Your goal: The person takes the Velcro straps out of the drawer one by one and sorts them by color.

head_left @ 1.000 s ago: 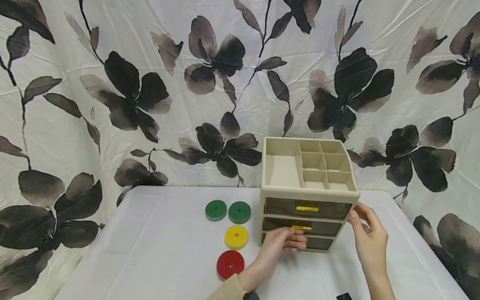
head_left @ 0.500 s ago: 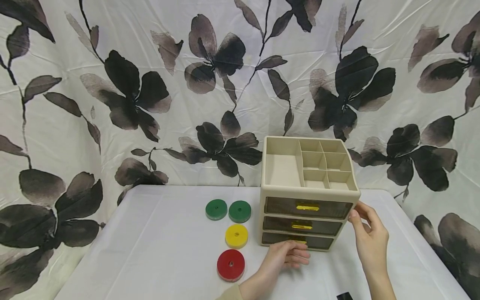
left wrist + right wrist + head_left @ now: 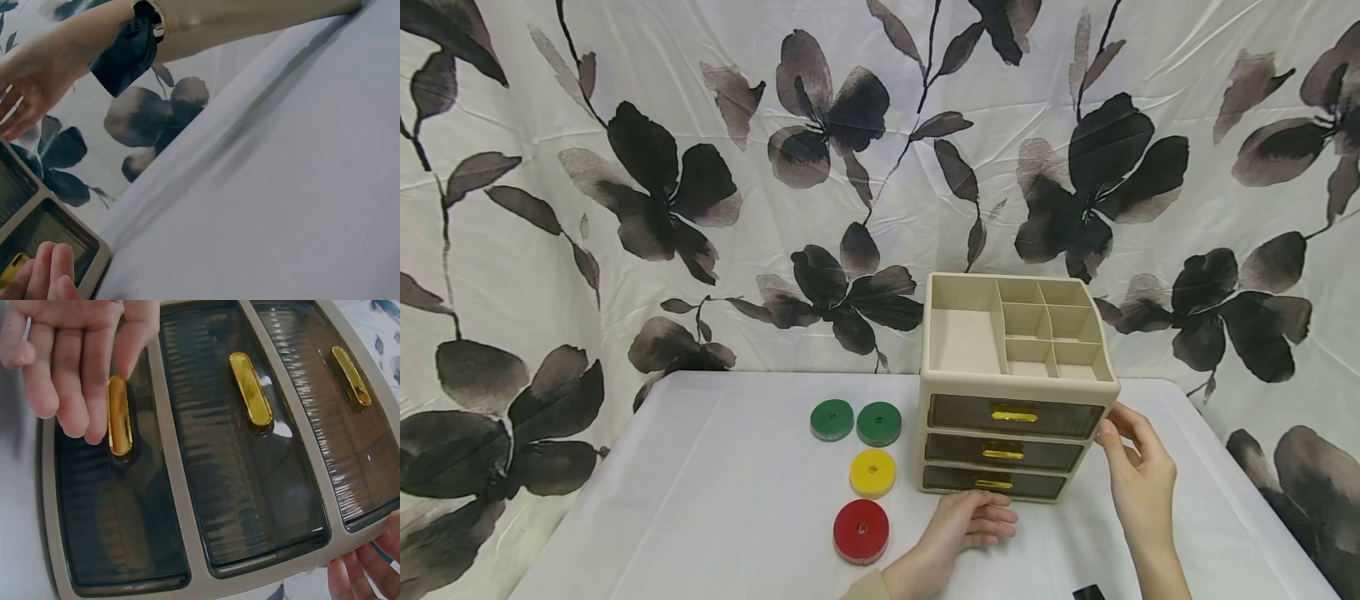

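Note:
A beige desktop drawer organizer (image 3: 1018, 382) stands at the right of the table, with a divided open top and several dark see-through drawers, all closed. My left hand (image 3: 958, 525) is in front of the bottom drawer, fingers loosely extended and holding nothing. In the right wrist view, that left hand (image 3: 78, 362) is beside the lowest yellow handle (image 3: 119, 419); whether it touches cannot be told. My right hand (image 3: 1138, 483) rests on the organizer's right side, its thumb at the front edge. In the left wrist view, the left fingers (image 3: 47, 275) appear before a drawer.
Left of the organizer lie two green discs (image 3: 831, 420), a yellow disc (image 3: 872, 472) and a red disc (image 3: 861, 531), on the white tabletop (image 3: 715, 483). A floral curtain (image 3: 745, 208) hangs behind. A small black object (image 3: 1087, 592) shows at the bottom edge.
My left hand has dropped from the middle and bottom drawer fronts to just below the bottom handle, uncovering the handles. The right hand and the organizer have stayed in place.

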A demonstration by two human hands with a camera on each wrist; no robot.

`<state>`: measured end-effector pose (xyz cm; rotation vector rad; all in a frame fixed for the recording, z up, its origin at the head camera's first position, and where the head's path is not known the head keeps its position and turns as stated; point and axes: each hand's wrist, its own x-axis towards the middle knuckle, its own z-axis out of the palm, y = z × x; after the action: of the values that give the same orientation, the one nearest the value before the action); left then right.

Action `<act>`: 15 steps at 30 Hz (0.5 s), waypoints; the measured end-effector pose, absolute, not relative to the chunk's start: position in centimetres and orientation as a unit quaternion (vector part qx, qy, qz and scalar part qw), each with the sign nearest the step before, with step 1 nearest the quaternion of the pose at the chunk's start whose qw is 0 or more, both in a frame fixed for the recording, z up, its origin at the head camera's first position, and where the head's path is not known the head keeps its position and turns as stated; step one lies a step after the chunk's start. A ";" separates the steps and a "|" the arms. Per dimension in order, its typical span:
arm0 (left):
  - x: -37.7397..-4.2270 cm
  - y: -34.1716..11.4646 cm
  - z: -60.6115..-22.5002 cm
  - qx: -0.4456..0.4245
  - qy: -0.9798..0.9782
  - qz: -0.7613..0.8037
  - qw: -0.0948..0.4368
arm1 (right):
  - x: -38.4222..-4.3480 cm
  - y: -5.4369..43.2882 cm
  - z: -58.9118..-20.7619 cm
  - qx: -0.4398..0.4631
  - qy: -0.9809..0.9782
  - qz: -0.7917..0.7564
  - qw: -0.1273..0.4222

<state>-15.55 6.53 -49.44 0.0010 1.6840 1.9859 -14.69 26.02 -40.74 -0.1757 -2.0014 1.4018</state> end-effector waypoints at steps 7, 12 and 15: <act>-16.2 6.5 -49.6 0.001 0.630 0.728 0.271 | -14.7 26.0 -40.7 -0.069 -0.768 0.538 0.340; -16.6 6.5 -49.7 -0.004 0.624 0.733 0.272 | -14.7 26.0 -40.7 -0.068 -0.767 0.539 0.341; -16.7 6.5 -49.8 -0.009 0.615 0.739 0.273 | -14.7 26.0 -40.7 -0.068 -0.766 0.539 0.342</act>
<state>-16.73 6.49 -49.75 -0.0235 1.6556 1.9885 -14.70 25.98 -40.70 -0.1767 -1.9925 1.4023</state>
